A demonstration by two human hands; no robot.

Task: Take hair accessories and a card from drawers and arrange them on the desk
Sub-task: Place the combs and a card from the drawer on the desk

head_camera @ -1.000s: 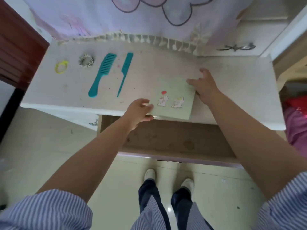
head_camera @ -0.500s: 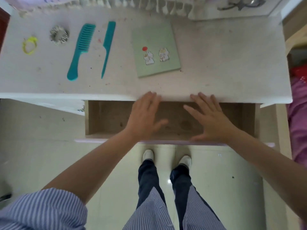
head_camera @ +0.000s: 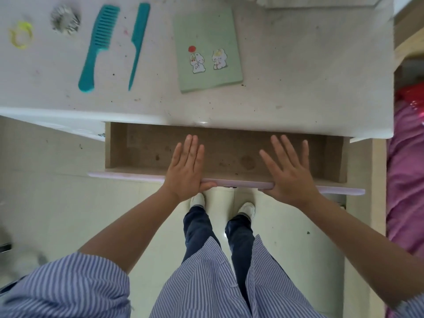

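A pale green card (head_camera: 207, 50) with two cartoon rabbits lies flat on the white desk (head_camera: 298, 72). To its left lie a teal tail comb (head_camera: 137, 42), a teal wide-tooth comb (head_camera: 97, 47), a grey scrunchie (head_camera: 65, 20) and a yellow hair tie (head_camera: 21, 35). Below the desk edge a wooden drawer (head_camera: 146, 150) stands pulled out, its inside bare. My left hand (head_camera: 187, 167) and my right hand (head_camera: 288, 169) rest flat, fingers spread, on the drawer's lilac front panel (head_camera: 128, 176), holding nothing.
Pink bedding (head_camera: 406, 171) lies at the right beyond the desk's side. My legs and white shoes (head_camera: 198, 199) stand on pale floor tiles right under the drawer front. A second drawer's edge (head_camera: 75, 131) shows at the left under the desk.
The card was let go onto the desk. Both hands came back toward me over the open drawer and now lie flat on its front panel.
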